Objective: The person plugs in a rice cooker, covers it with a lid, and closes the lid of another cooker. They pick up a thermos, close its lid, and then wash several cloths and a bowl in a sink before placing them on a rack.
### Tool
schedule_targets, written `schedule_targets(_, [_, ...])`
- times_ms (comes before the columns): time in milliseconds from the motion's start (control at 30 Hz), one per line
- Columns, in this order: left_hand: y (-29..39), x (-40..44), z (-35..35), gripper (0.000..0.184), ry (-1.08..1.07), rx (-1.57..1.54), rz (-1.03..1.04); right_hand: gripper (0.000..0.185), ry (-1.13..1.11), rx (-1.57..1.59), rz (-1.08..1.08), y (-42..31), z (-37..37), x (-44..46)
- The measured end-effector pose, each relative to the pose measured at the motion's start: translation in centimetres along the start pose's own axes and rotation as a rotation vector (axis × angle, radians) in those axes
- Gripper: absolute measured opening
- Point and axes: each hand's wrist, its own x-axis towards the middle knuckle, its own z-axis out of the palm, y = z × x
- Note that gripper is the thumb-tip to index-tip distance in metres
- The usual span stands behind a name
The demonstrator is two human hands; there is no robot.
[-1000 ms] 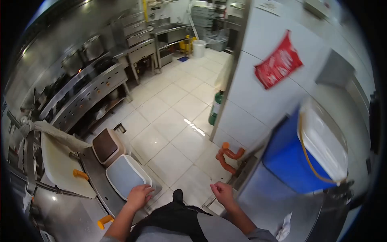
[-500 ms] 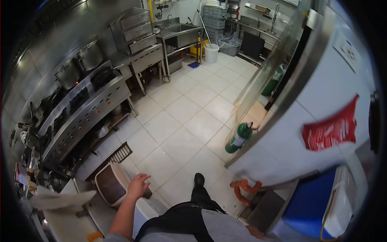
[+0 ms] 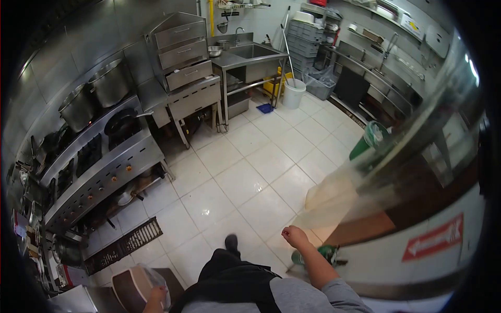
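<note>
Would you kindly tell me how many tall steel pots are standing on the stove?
2: the first pot is at the back of the stove; the second pot is beside it, closer to the drawers. I see none hidden.

Readable on the white wall point(image 3: 380, 263) at right: a red sign point(image 3: 434, 237) with a white arrow point(image 3: 421, 244) (pointing left). Any words there, too unclear to read.

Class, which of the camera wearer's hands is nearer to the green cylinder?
The right. In the picture, the right hand is just above and left of the green cylinder; the left hand is well left of it, by the beige-rimmed bin.
</note>
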Motion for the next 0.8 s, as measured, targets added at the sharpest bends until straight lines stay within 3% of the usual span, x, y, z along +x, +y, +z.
schedule_targets(100, [7.9, 7.9, -1.7, 0.040, -0.049, -0.120, -0.064, 0.019, 0.093, 0.129, -0.074, -0.1, -3.6, 9.3])
schedule_targets(133, [11.6, 10.8, -2.9, 0.040, -0.090, 0.309, 0.068, 0.021, 0.063, 0.097, 0.028, 1.1, -3.4, 11.2])
schedule_targets(200, [19.1, 17.7, -5.1, 0.042, -0.183, 0.578, 0.234, 0.023, -0.058, 0.032, 0.267, 5.8, -1.4, 12.4])
schedule_targets(267, [28.5, 24.6, -7.4, 0.043, -0.082, 0.496, 0.207, 0.024, -0.299, -0.020, 0.347, 11.8, 1.5, 10.9])
schedule_targets(333, [40.9, 29.2, -11.0, 0.041, 0.096, 0.481, 0.393, 0.032, -0.579, -0.088, 0.593, 20.8, 8.4, 8.1])
schedule_targets(367, [46.6, 31.5, -12.6, 0.039, 0.140, 0.419, 0.504, 0.033, -0.237, 0.401, 0.555, 20.8, 5.3, 4.6])
schedule_targets(433, [57.7, 35.8, -14.7, 0.037, 0.161, 0.335, 0.558, 0.033, -0.363, 0.297, 0.885, 20.5, 1.4, 6.1])
schedule_targets(500, [68.8, 37.1, -16.3, 0.035, 0.116, 0.262, 0.603, 0.032, -0.447, 0.279, 1.020, 21.4, -0.8, 10.0])
schedule_targets(633, [81.9, 43.0, -15.2, 0.034, 0.059, 0.370, 0.666, 0.031, -0.511, 0.273, 1.028, 25.4, -3.3, 22.7])
schedule_targets(733, [84.6, 48.8, -11.8, 0.035, 0.056, 0.398, 0.530, 0.030, -0.558, 0.207, 0.890, 30.3, -5.2, 35.7])
schedule_targets(800, [84.5, 51.5, -9.6, 0.038, -0.080, 0.520, 0.384, 0.029, -0.625, 0.075, 0.685, 36.6, -4.1, 46.6])
